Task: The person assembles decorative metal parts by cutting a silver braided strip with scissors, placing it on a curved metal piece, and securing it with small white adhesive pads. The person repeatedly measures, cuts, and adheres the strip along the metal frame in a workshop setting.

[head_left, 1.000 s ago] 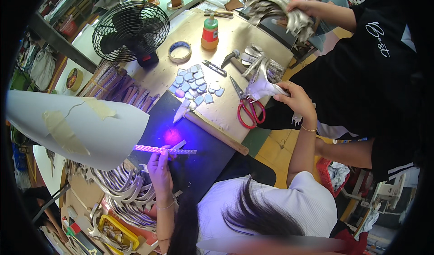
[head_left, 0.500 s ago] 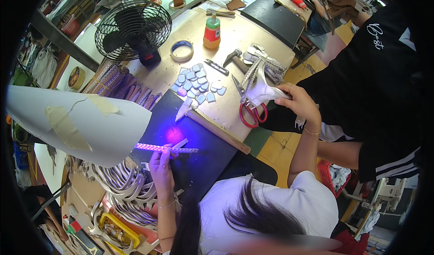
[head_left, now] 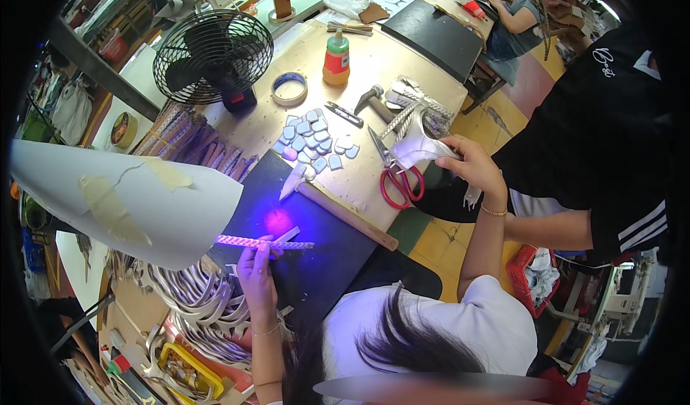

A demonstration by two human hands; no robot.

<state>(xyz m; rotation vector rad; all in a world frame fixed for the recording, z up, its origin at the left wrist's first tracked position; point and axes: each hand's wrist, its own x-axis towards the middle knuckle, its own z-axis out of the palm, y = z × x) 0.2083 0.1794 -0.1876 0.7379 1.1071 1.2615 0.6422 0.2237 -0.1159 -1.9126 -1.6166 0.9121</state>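
Note:
My left hand (head_left: 257, 279) pinches a braided strap (head_left: 296, 245) under the purple light, beside a white paper shade (head_left: 129, 204). A short flat strip (head_left: 289, 234) slants across the strap at my fingertips; I cannot tell whether it is held too. My right hand (head_left: 474, 166) is closed on a silvery-white strap piece (head_left: 418, 150), its wide part to the left of my fingers. Braided straps (head_left: 424, 103) lie just beyond it. Red-handled scissors (head_left: 404, 191) lie beneath its left end. Between my hands, a wooden-handled hammer (head_left: 348, 214) rests across the black mat (head_left: 320, 283).
Several blue-grey tabs (head_left: 316, 143), a pink block (head_left: 290, 153), snips (head_left: 345, 114), another hammer (head_left: 375, 104), a tape roll (head_left: 290, 89) and a bottle (head_left: 336, 61) occupy the table. A fan (head_left: 212, 56) stands far left. Silvery straps (head_left: 194, 290) pile near left. A person in black (head_left: 575, 125) stands right.
The whole view has shifted slightly. Both hands keep their holds, with little movement. At the upper right, a seated person has come more into sight.

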